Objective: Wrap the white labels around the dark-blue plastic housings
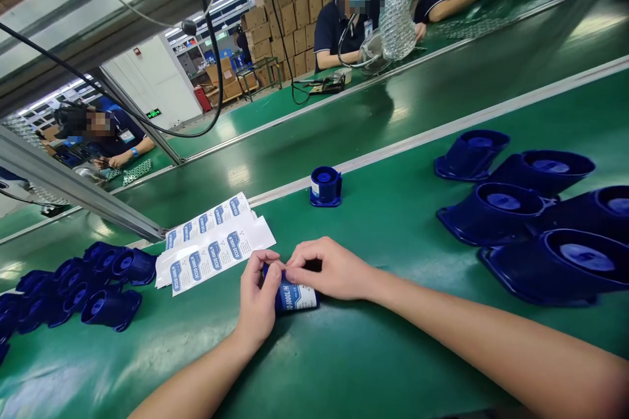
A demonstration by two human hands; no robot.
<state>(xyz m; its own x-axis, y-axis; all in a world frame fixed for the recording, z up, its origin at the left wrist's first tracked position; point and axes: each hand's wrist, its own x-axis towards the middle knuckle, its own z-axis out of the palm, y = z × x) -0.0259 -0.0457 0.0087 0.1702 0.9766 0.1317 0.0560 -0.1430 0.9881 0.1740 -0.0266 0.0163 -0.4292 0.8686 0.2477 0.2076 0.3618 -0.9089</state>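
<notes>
Found a small blue part (295,298) lying on its side on the green belt (393,353), close in front of the wearer, clasped between both hands. Noted the left hand (258,301) wrapped round its left end, thumb on top, gripping firmly. Noted the right hand (329,272) closed over the upper side, fingertips pinched against the part's top edge, just beside the left thumb. Observed a white-and-blue label (299,298) with printed lettering across the part's near face; cannot tell whether its far edge is stuck down, being hidden under the fingers.

Judged the step in hand as label application: pressing the label's end onto the curved body. Judged the work on this piece as nearly complete. For the next move, recommend a firm rub along the covered edge with the part kept from rolling, then a check for lifted corners or creases.

Recorded two label sheets (216,249) flat on the belt just left of the hands, a heap of similar blue parts (98,281) further left, one upright blue part (325,185) beyond the hands near the white dividing strip (442,127), and larger blue housings (540,222) grouped to the right. Noted other people (344,26) seated across the line, well apart from this work
</notes>
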